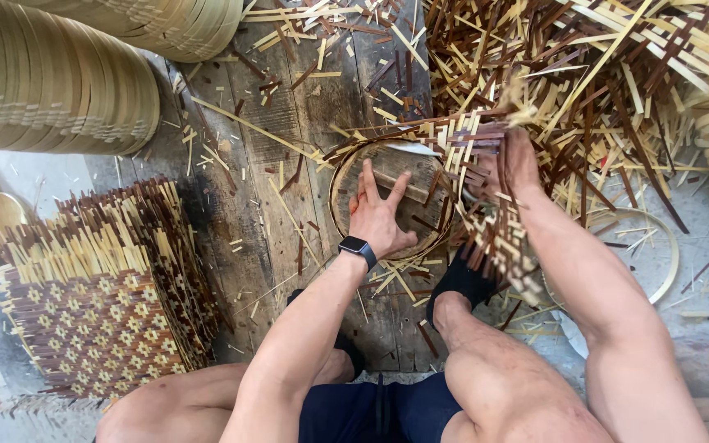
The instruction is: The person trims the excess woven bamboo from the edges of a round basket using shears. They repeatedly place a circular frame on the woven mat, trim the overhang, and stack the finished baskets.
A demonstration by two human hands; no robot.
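Note:
My left hand (379, 217), a dark smartwatch on its wrist, lies flat with fingers spread inside a round bamboo hoop (340, 193) that rests on a worn wooden board (289, 115). It presses down on the surface within the hoop. My right hand (520, 160) is at the hoop's right edge, closed on a woven mat of light and dark bamboo strips (490, 226). The mat drapes over the hoop's right side and looks blurred. The fingertips of that hand are hidden among the strips.
A tall stack of patterned woven mats (108, 303) stands at the left. Stacked bamboo hoops (51, 82) fill the upper left. A big pile of loose strips (592, 74) lies at the upper right. A single hoop (668, 246) lies on the floor to the right. My black-shod foot (461, 283) is below the hoop.

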